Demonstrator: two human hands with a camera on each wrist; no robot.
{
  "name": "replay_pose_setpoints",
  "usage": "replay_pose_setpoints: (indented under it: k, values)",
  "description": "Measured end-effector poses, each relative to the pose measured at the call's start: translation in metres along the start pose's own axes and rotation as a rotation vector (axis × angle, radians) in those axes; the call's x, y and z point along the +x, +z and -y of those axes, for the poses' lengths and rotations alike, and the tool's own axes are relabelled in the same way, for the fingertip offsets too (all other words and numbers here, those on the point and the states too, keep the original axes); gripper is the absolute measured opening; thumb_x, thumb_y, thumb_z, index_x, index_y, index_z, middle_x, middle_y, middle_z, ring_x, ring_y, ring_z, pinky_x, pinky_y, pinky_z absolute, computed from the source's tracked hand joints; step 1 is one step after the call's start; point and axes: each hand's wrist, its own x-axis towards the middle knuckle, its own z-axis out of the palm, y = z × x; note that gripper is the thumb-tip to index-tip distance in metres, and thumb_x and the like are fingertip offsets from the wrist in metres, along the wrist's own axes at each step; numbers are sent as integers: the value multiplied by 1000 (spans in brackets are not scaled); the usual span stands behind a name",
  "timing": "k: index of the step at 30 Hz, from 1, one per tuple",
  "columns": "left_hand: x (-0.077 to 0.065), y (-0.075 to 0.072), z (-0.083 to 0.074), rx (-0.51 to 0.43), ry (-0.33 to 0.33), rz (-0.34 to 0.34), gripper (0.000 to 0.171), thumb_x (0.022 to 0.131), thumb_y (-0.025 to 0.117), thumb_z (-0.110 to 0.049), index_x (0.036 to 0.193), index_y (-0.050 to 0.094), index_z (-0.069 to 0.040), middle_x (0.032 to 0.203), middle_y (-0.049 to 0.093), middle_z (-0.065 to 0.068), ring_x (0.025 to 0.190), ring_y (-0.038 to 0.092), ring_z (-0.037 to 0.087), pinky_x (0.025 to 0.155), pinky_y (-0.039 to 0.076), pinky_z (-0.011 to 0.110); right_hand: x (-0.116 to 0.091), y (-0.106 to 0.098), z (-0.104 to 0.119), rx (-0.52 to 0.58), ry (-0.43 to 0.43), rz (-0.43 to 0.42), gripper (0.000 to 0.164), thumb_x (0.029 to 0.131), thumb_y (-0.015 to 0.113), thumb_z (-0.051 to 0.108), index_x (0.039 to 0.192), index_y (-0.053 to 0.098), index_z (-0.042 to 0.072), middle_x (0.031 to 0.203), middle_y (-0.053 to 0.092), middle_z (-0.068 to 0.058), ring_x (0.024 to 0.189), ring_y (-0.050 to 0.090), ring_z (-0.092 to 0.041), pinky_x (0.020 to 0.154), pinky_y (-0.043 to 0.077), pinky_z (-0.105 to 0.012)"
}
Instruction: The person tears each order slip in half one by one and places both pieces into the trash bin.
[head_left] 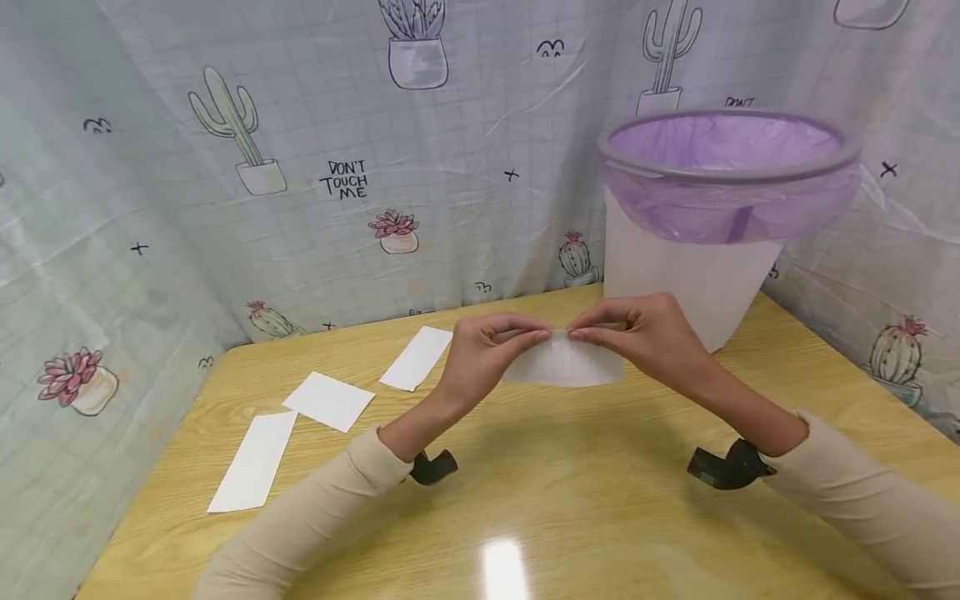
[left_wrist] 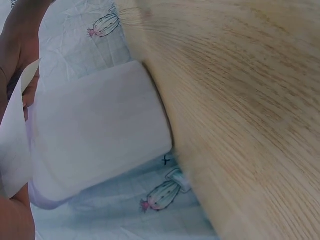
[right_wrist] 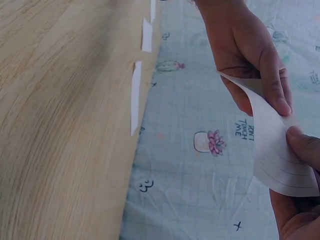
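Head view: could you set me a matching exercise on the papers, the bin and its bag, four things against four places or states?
1. lined paper
2. three loose paper pieces
3. bin
4. bag

A. purple, draped over a container's top
B. lying on the table, left of both hands
C. pinched by the left hand and right hand
D. pale, standing toward the back right

Pairs: 1-C, 2-B, 3-D, 4-A
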Motion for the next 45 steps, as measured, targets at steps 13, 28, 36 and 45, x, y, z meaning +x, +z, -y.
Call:
replay_pose_setpoints:
  k: [13,28,36,45]
  values:
    - [5,-5,-6,-35,-101,13,11,91,79,-14,99,82,-6,100,78,1,96,72,12,78,58,30,3,0,0,100,195,38,10,92,78,18,101,79,14,96,77,-1,75,72,-12,59,51,-24]
    - [7,-5,-5,-41,-95,-9,11,90,79,-14,98,82,-7,96,78,0,92,73,14,76,58,30,1,7,-2,104,156,-55,7,88,81,13,95,82,13,86,77,1,56,61,-10,49,45,-22]
    - [7,-9,-4,-38,-74,-50,9,90,78,-12,96,82,-5,95,79,3,90,74,12,74,59,31,7,15,-1,110,25,-125,12,84,81,0,93,82,9,85,78,-4,66,70,-6,55,50,-16]
    - [10,-12,-3,-32,-44,-39,8,89,79,-10,95,82,-4,92,79,3,87,74,12,73,59,30,9,14,-4,68,-43,-127,15,82,82,-3,92,82,9,85,78,-1,74,72,-1,62,54,-15]
